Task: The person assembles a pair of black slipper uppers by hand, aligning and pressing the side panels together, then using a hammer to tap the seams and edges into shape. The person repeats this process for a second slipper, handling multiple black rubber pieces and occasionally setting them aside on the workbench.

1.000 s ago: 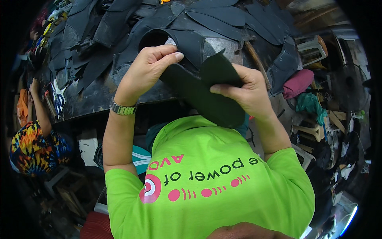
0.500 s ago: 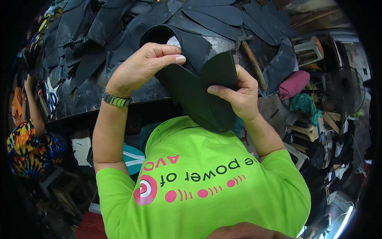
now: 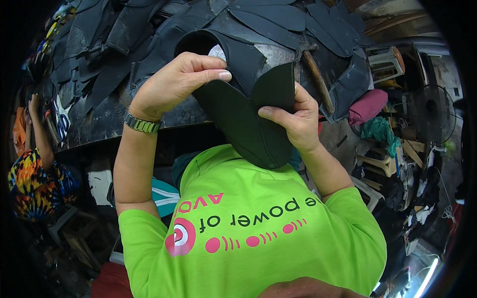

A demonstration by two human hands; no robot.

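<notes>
Black seamed panel, and it hung between my hands, just left of the right hand, whose thumb and fingers were clamped on its right flap! My left hand pinched tight by the left flap, what it nipped too small to tell. A hard outward pull might have strained the seam; the long axis slanted down rightward from that pinch, its rounded end toward my shirt.

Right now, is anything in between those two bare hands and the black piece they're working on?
Nothing visible: the right hand grips the black piece directly, thumb on top, and the left hand appears to pinch its upper edge.
</notes>
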